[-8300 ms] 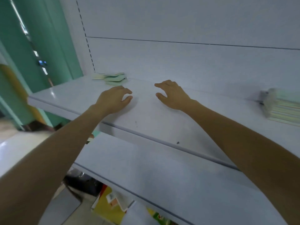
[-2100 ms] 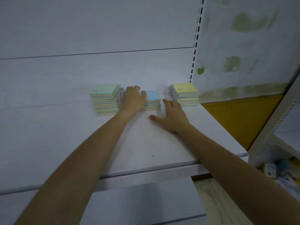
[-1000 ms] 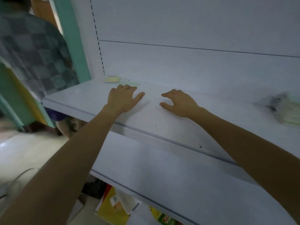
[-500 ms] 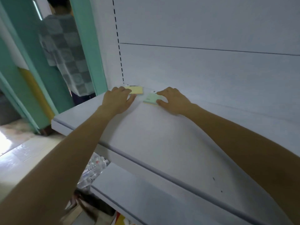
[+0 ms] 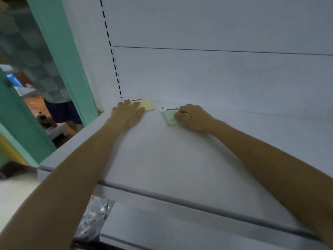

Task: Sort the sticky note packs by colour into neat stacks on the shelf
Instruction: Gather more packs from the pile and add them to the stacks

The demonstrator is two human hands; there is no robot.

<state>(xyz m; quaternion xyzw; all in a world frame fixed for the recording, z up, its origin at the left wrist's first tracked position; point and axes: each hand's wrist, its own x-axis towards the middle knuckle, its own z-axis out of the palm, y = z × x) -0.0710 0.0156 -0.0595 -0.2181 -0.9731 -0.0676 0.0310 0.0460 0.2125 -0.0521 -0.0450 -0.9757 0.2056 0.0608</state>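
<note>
Two sticky note packs lie at the back left corner of the white shelf (image 5: 162,156). My left hand (image 5: 128,113) lies flat with straight fingers on the near left part of the yellow pack (image 5: 148,105). To its right my right hand (image 5: 193,115) has its fingers curled over the right edge of the green pack (image 5: 169,117), pinching it. Each pack has a white header strip at its far end. The sorted stacks further right are out of view.
The shelf's back panel (image 5: 216,78) rises right behind the packs, with a slotted upright (image 5: 112,56) at the left. A person in a checked shirt (image 5: 45,78) stands past the teal door frame (image 5: 68,69). A lower shelf (image 5: 180,230) juts out beneath.
Both hands have reached further onto the packs: the left now covers part of the yellow one, and the right has curled its fingers onto the green one. My view has moved closer.
</note>
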